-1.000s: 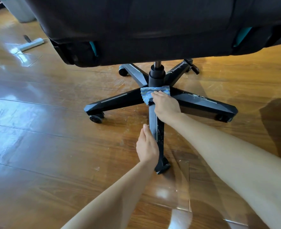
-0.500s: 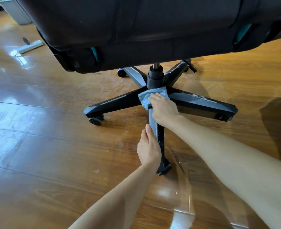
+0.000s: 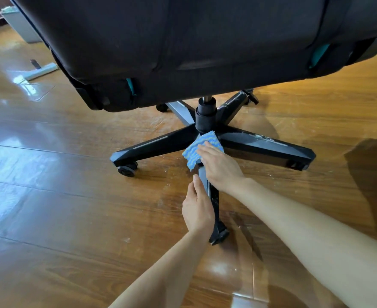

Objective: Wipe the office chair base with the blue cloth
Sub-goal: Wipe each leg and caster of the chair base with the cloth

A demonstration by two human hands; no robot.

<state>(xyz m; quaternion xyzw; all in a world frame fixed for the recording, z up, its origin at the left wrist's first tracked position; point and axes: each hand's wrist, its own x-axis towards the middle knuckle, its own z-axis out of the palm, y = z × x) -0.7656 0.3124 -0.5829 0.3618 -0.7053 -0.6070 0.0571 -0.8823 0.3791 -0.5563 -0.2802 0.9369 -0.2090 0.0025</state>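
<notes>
The black five-legged chair base [image 3: 158,144] stands on the wooden floor under the dark seat [image 3: 183,45]. A blue wavy-striped cloth [image 3: 197,148] lies over the hub end of the leg that points toward me. My right hand [image 3: 222,167] presses flat on the cloth with fingers stretched toward the centre column [image 3: 206,117]. My left hand [image 3: 197,207] grips the same near leg lower down, thumb along its left side, fingers hidden behind it. The leg's foot [image 3: 218,235] shows just past my left wrist.
Castors [image 3: 126,169] sit under the left and right legs. A pale flat mop head [image 3: 36,73] lies on the floor at far left, with a grey bin [image 3: 20,27] behind it. Glossy wooden floor [image 3: 61,207] surrounds the chair.
My right hand has drawn the cloth a little off the hub and down onto the near leg. The left hand keeps its grip on that leg. The view has shifted slightly.
</notes>
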